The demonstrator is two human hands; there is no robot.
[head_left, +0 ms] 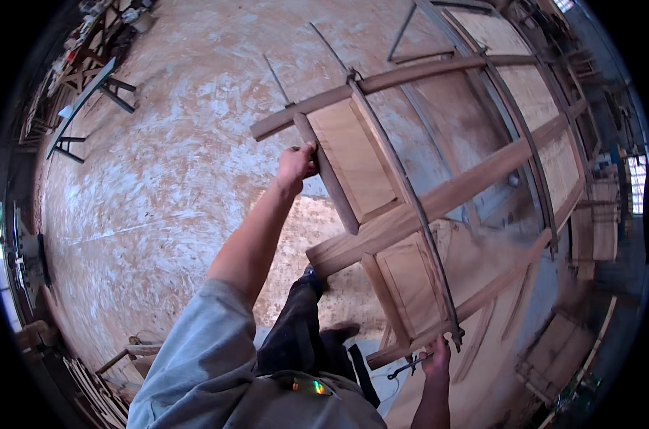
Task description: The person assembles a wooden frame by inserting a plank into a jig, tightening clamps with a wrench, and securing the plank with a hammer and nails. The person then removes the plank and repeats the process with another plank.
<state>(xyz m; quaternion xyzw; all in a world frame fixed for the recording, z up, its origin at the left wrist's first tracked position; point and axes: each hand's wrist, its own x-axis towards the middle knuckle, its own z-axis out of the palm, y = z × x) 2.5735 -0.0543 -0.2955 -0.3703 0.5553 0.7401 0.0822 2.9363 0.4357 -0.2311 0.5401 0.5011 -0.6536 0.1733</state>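
A wooden panel door lies tilted in front of me, with long rails, stiles and pale inset panels. My left hand is closed against the edge of its end rail, beside the upper panel. Across this end of the door runs a long metal bar clamp. My right hand is closed at the clamp's near end, by the screw and its handle; its fingers are partly hidden. A second bar clamp crosses the door farther right.
Below the door, pale boards lie at the right. Stacked wood stands along the right side. A narrow bench is at the far left, with piled timber behind it. My feet are on the dusty floor under the door's end.
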